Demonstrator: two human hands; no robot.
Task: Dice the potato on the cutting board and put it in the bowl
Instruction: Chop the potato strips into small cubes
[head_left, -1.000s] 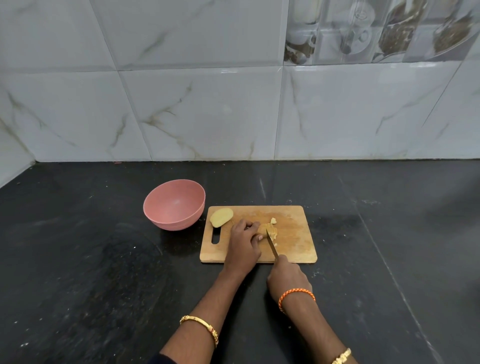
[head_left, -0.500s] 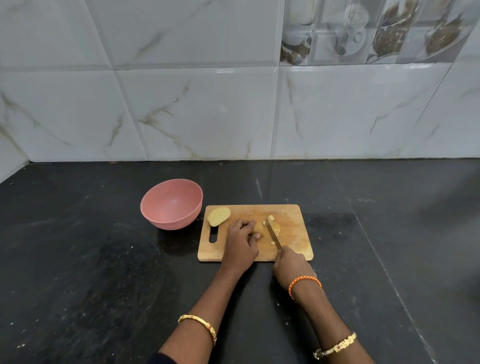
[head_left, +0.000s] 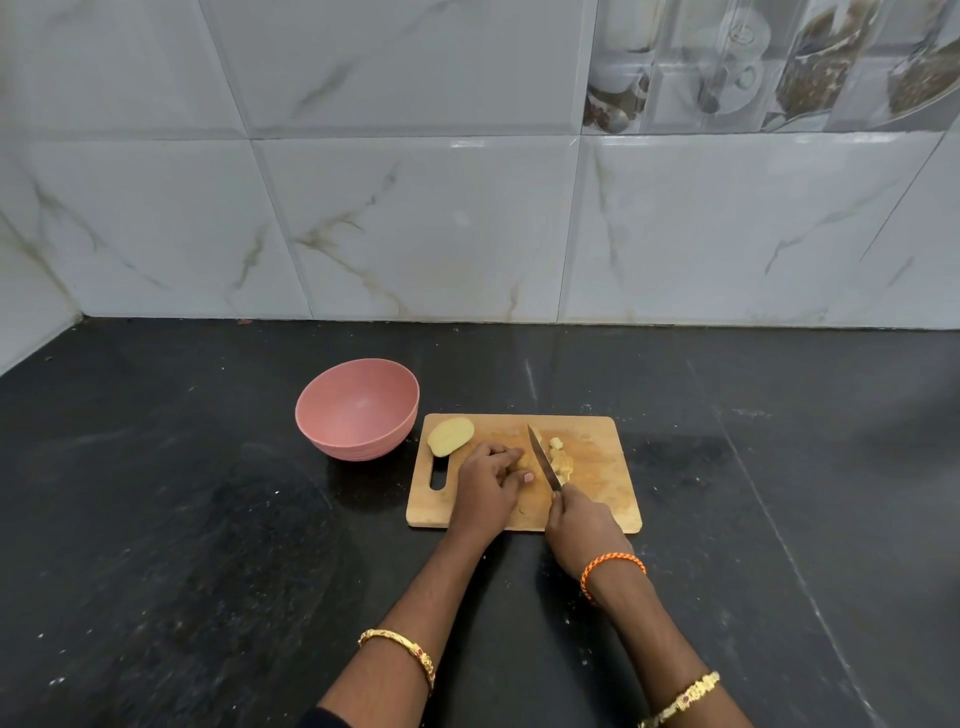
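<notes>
Right hand (head_left: 584, 522) wrapped around the knife handle at the near edge of the cutting board (head_left: 597, 470); handle itself fully hidden in the fist. Knife (head_left: 541, 457) blade runs away from the hand toward the board's far edge, tip slightly left. Left hand (head_left: 485, 486) just left of the blade, fingers curled down over the piece being cut; that piece is almost wholly covered, so how much remains uncut cannot be told. Cut potato pieces (head_left: 561, 460) lie just right of the blade, mid-board, pale and small; count unclear. Uncut potato half (head_left: 451, 436) sits at the board's far left corner, above the handle slot. Pink bowl (head_left: 357, 408) stands on the black counter (head_left: 208, 519) just beside the board's far left corner; nothing visible inside. Judgement: dicing is under way, first half partly done, second half untouched, no transfer yet. Next move likely calls for further cuts close to the curled left fingers, so the blade must stay clear of the knuckles. Whether the edge touches the board is not clear from this angle.
</notes>
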